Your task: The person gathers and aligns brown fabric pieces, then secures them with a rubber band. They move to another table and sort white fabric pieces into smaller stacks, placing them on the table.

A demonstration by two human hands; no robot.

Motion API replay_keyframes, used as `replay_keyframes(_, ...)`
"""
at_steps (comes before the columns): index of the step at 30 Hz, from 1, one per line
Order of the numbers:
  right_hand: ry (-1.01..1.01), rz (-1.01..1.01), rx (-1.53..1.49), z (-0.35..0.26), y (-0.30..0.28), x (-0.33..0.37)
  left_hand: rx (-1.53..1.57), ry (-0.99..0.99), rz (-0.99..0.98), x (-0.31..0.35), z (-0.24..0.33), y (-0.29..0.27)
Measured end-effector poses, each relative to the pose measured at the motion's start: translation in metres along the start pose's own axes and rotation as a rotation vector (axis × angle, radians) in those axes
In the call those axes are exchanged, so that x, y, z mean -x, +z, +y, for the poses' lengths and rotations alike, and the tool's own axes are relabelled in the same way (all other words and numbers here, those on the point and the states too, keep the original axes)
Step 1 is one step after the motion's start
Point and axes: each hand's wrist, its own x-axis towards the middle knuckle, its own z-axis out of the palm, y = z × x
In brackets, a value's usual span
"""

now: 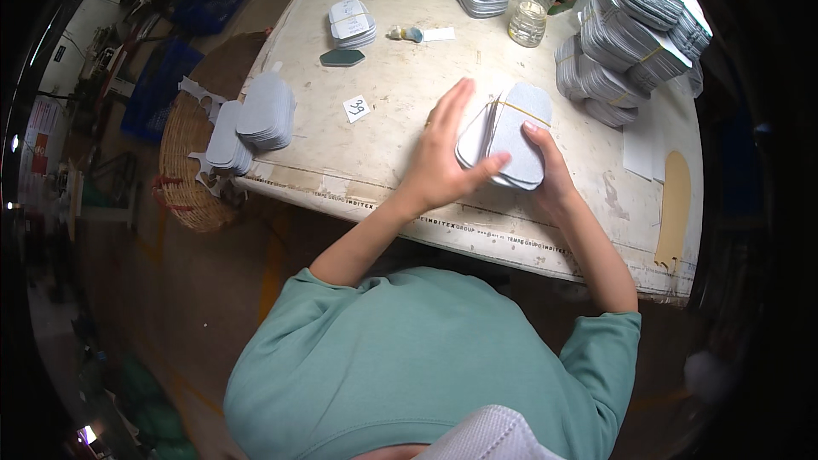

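A stack of light grey, round-cornered flat pieces [517, 145] with a yellowish rubber band across its upper part is on the table in front of me. My right hand [555, 172] grips its right side, thumb on top. White-faced pieces [474, 143] show against the stack's left side; whether the band goes round them too, I cannot tell. My left hand [441, 153] is open at the left, fingers stretched out and away from the stack. Its thumb reaches over the lower left of the grey pieces.
The worn white table [409, 111] holds grey stacks at its left edge [267, 112], a banded stack [350, 21], a dark green piece [342, 58], a paper tag [356, 108] and a yellow-capped bottle [530, 8]. Tall banded piles [635, 34] stand right. A wicker basket [183, 162] adjoins the left edge.
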Motion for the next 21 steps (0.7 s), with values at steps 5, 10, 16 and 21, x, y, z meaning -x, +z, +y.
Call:
replay_keyframes(5,-0.353,0.079,0.472,0.009,0.015,0.004,1.046,-0.602,-0.198,0.015,-0.008,0.013)
replay_keyframes(10,-0.810,0.140,1.024,-0.001,0.007,0.003,1.210,-0.700,-0.121,0.028,-0.014,0.016)
replay_keyframes(16,-0.963,0.186,1.238,-0.007,0.004,0.003,1.195,-0.737,-0.083,0.031,-0.016,0.012)
replay_keyframes(21,-0.473,0.007,0.480,-0.019,-0.009,0.004,1.238,-0.751,-0.228,0.033,-0.017,0.011)
